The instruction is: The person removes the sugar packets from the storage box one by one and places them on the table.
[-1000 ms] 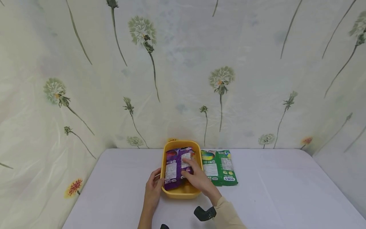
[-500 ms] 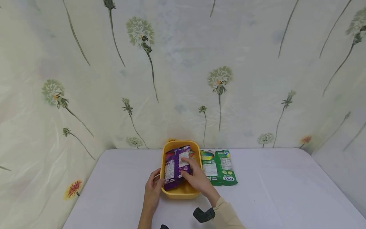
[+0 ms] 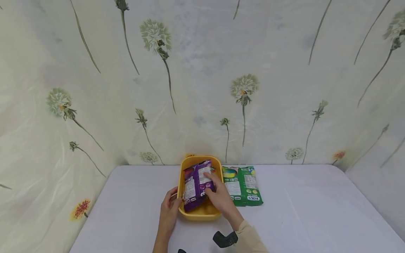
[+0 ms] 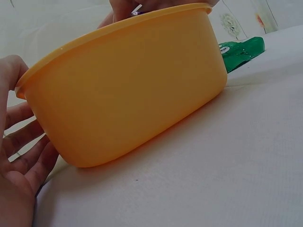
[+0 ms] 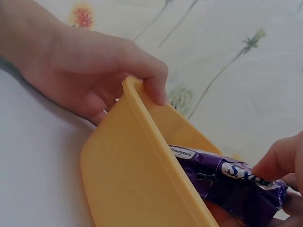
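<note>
A yellow plastic tub (image 3: 202, 216) stands upright on the table. My left hand (image 3: 168, 212) grips its left side; in the right wrist view, the thumb hooks over the rim while the other fingers lie along the outer wall. Inside the tub is a shiny purple candy bag (image 3: 193, 188) with white label panels and "FOX'S" lettering (image 5: 239, 172). My right hand (image 3: 218, 198) reaches over the right rim and pinches this bag along its right edge, thumb on top. The bag sits tilted, its right side raised. A bit of another, reddish packet shows behind it.
Close beside the tub on the right, a green Fox's bag (image 3: 242, 186) lies flat on the white-covered table (image 3: 300, 211). A curtain with dandelion prints (image 3: 196, 88) hangs behind the table's back edge. Black wrist-camera mounts (image 3: 225, 239) show near my forearms.
The purple bag has turned and its right side has risen slightly in my right hand. My left hand keeps its place on the tub. The green bag has not moved.
</note>
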Available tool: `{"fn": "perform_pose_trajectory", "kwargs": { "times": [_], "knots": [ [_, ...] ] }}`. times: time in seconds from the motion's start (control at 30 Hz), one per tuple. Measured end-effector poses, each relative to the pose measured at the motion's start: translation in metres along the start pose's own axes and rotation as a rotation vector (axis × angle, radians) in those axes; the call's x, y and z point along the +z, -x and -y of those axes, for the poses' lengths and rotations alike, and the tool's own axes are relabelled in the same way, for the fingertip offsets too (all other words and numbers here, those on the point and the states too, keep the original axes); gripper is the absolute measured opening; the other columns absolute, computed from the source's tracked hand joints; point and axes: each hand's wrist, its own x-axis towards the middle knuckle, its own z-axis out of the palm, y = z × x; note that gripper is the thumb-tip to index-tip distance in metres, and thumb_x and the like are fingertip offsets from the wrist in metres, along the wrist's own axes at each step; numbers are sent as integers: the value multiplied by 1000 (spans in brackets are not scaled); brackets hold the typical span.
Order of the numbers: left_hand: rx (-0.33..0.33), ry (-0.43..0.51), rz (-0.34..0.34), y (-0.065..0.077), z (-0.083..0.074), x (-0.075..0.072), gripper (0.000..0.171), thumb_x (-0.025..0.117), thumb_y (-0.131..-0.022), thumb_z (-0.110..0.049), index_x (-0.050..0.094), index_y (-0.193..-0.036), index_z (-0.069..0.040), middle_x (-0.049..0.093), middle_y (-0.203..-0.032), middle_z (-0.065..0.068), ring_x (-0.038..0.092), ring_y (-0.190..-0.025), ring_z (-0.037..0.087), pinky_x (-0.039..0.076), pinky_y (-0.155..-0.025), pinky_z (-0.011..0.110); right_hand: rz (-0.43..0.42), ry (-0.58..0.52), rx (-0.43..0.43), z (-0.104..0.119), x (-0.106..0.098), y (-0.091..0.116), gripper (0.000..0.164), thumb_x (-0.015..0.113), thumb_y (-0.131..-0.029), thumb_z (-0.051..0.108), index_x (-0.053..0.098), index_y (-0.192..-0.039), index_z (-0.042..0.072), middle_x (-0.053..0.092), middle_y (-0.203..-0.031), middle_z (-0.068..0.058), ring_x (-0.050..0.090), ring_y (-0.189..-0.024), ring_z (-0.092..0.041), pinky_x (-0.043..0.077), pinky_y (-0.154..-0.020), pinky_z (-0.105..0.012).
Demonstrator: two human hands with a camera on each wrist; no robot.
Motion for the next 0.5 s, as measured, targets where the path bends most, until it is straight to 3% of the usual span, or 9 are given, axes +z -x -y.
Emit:
{"fn": "perform_pose_trajectory", "kwargs": {
  "times": [0.2,0.5],
  "knots": [
    [25,-2,-19,-3,6,1,40,53,-95,-17,49,-134,-15,54,-133,12,56,-118,26,50,-94,23,-16,-13,8,2,0,0,54,52,-92,9,43,-140,32,30,-153,-9,46,-129,-36,46,-100,-49],
    [-2,1,-14,-1,5,0,40,53,-95,-18,48,-134,-16,53,-133,11,56,-119,25,50,-94,22,-39,-49,10,1,1,1,55,52,-91,8,44,-139,32,31,-153,-7,46,-129,-35,45,-101,-48]
  ]
}}
